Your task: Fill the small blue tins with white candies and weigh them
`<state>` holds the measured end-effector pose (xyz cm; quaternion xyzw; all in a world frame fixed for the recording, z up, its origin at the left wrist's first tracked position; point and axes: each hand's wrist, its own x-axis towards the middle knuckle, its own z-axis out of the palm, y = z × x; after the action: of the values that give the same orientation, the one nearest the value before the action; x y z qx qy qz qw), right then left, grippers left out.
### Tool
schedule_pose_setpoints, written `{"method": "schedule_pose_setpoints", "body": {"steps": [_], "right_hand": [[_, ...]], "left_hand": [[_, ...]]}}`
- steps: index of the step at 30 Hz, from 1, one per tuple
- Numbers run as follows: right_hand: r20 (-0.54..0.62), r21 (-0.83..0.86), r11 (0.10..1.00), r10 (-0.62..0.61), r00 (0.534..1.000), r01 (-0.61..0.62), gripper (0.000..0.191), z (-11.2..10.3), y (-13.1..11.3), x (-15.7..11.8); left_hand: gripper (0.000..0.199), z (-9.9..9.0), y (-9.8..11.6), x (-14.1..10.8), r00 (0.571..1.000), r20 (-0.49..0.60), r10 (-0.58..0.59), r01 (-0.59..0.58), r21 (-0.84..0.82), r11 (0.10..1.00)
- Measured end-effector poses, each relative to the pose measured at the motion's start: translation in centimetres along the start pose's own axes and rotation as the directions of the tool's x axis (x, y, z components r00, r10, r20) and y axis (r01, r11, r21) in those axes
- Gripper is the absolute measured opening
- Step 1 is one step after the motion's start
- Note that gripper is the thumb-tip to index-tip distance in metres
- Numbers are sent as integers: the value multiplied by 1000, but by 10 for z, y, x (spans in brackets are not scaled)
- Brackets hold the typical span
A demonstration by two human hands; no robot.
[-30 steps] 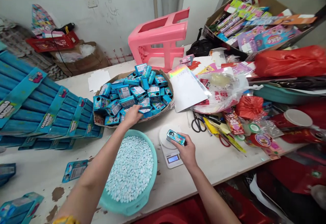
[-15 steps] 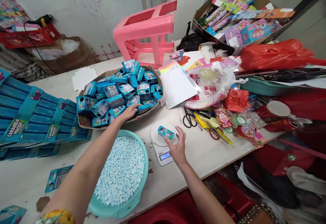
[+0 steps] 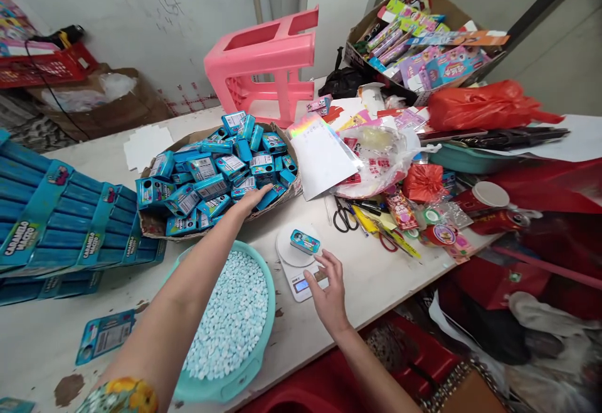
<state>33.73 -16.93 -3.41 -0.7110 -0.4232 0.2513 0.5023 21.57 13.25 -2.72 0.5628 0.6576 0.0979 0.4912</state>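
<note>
A small blue candy tin (image 3: pixel 305 242) lies on the round white plate of a kitchen scale (image 3: pixel 295 275). Beside the scale's display is my right hand (image 3: pixel 329 291), open, thumb and fingers apart, holding nothing. My left hand (image 3: pixel 251 201) reaches over the near rim of a cardboard box (image 3: pixel 153 228) heaped with blue tins (image 3: pixel 211 186). It is up against a tin at the box's right end. Its fingers are mostly hidden, so I cannot see whether they grip it. Below my left forearm stands a turquoise basin (image 3: pixel 268 313) full of pale blue candies (image 3: pixel 230 319).
Blue display stands (image 3: pixel 66 212) rise at the left, with a flat blue pack (image 3: pixel 104 336) in front. A pink stool (image 3: pixel 263 49) lies behind the box. Right of the scale are scissors (image 3: pixel 345 215), a plastic bag (image 3: pixel 376 162) and a red cup (image 3: pixel 480 198).
My left hand has shifted right along the box's near side. My right hand has drawn back from the tin on the scale. The view has shifted slightly.
</note>
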Motion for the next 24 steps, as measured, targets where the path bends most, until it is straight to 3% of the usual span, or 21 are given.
{"method": "schedule_pose_setpoints", "body": {"steps": [4,8,10,13,16,18,19,21,22,24], "right_hand": [[57,6,999,-37,998,37,27,10,-17,-9],[69,66,997,-32,997,27,24,6,-25,-14],[88,134,991,-7,996,-4,23,4,-29,-12],[192,321,936,88,978,-147,29,8,-43,-6],[372,531,785,123,920,-319,45,20,-63,-3],[431,573,725,130,893,-382,48,27,-73,-7],[439,563,727,141,888,-394,46,30,-76,-10],[445,516,759,160,881,-398,42,34,-78,-19],[454,494,772,164,876,-401,43,34,-77,-24],[464,462,782,188,866,-418,45,31,-72,-34]], "left_hand": [[49,12,16,4,999,-34,-5,5,-23,1000],[36,-13,20,-24,996,-20,92,-93,-53,994],[44,-32,9,-62,974,-29,224,-225,-75,971],[62,-43,-23,-143,826,-42,562,-563,-95,821],[60,-18,-65,-221,727,9,686,-686,8,727],[56,3,-96,-254,682,0,732,-731,35,681],[58,9,-111,-262,691,-33,722,-721,23,692],[61,10,-144,-264,763,-171,623,-633,-2,774],[60,5,-162,-259,802,-252,542,-558,11,830],[50,-14,-197,-245,840,-374,394,-377,121,918]]}}
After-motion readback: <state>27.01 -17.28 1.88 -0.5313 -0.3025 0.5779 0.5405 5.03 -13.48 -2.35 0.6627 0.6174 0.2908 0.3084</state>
